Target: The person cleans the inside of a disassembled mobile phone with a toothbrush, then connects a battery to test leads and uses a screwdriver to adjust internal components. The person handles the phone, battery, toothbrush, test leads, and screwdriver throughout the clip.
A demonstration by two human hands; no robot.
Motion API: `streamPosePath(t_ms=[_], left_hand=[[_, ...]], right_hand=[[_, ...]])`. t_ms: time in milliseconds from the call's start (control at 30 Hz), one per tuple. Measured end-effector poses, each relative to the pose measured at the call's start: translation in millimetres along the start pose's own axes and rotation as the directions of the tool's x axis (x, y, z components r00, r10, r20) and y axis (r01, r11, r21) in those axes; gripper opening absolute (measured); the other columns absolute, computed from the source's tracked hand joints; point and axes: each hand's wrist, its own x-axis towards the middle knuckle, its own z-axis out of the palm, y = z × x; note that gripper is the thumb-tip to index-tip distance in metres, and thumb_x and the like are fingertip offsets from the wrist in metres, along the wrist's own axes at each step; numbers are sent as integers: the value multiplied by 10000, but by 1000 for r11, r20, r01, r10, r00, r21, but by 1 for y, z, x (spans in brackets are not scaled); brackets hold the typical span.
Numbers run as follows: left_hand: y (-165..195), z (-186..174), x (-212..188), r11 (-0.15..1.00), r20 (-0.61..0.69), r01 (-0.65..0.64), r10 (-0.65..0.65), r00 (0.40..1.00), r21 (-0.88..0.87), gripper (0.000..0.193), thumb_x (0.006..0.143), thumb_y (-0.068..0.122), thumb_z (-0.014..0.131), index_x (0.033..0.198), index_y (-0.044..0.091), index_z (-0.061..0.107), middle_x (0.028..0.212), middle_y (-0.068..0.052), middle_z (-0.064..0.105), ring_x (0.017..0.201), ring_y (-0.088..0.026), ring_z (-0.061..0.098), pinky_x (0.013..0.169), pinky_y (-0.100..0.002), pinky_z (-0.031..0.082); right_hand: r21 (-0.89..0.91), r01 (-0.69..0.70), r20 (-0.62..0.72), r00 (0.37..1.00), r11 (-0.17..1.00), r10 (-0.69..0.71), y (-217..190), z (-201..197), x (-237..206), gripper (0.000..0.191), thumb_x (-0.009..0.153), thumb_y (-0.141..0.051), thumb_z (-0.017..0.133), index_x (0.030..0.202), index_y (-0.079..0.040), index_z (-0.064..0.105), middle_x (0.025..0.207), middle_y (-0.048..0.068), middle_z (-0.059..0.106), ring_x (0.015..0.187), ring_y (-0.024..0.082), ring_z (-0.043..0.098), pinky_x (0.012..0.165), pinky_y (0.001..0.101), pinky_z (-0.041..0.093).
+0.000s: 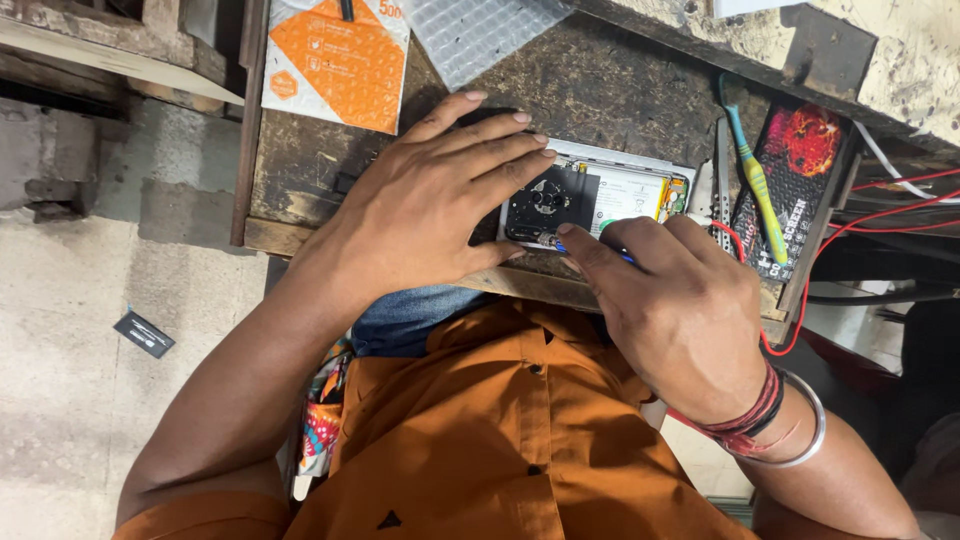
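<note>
Hands meet at the centre of the frame: the left hand (440,200) lies flat with fingers spread, pinning down the opened white-framed phone with black and yellow insides (600,195) on the worn dark wooden workbench (300,170). The right hand (665,300) is pinched shut around a thin blue-tipped tool (565,246), tip on the phone's lower edge. A blue-and-yellow toothbrush (755,180) lies at right, an orange-and-white packet (335,60) upper left.

Beyond the left hand (430,205) the dark surface (610,90) lies bare up to the orange packet (335,65). Right of the right hand (675,305), a toothbrush (755,180) and red wires (880,210) crowd close, seemingly leaving little room.
</note>
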Motion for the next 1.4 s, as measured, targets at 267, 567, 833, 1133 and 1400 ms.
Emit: streamPosePath(t_ms=[267, 567, 833, 1133, 1400], left_hand=[[0, 2, -2, 1000, 6, 9, -10, 1000, 28, 776, 774, 439, 848, 1406, 59, 606, 1441, -123, 608, 1404, -262, 491, 1240, -482, 250], [-3, 1, -5, 998, 5, -4, 4, 1000, -59, 816, 718, 459, 861, 1370, 27, 630, 1444, -144, 610, 1409, -280, 500, 1240, -506, 235], [-1, 0, -10, 998, -43, -26, 24, 999, -52, 880, 647, 485, 889, 1363, 39, 640, 1419, -136, 634, 1389, -280, 525, 1236, -505, 254], [0, 2, -12, 999, -81, -34, 33, 996, -11, 791, 720, 414, 896, 1371, 38, 650, 1414, -121, 654, 1397, -258, 546, 1254, -496, 274], [-1, 1, -11, 998, -86, -45, 40, 995, -50, 757, 723, 372, 897, 1353, 31, 656, 1391, -134, 656, 1374, -264, 549, 1247, -502, 273]], right_hand=[[-103, 41, 104, 994, 994, -30, -20, -13, 13, 371, 823, -134, 708, 1189, -114, 764, 850, 16, 577, 758, 191, 583, 571, 328, 506], [-379, 463, 223, 886, 801, -407, -27, -14, 40, 146, 797, -201, 640, 840, -77, 703, 824, 17, 565, 759, 158, 561, 547, 242, 489], [-381, 619, 127, 771, 687, -624, -19, -10, 47, 146, 762, -180, 639, 809, -53, 693, 768, -4, 589, 769, 152, 573, 573, 242, 502], [-399, 594, 209, 800, 699, -562, -15, -20, 49, 155, 761, -253, 617, 773, -107, 667, 765, 10, 601, 802, 169, 596, 611, 254, 515], [-319, 572, 253, 820, 756, -514, -12, -21, 49, 180, 830, -223, 618, 909, -78, 690, 818, 8, 589, 806, 156, 554, 543, 266, 475]])
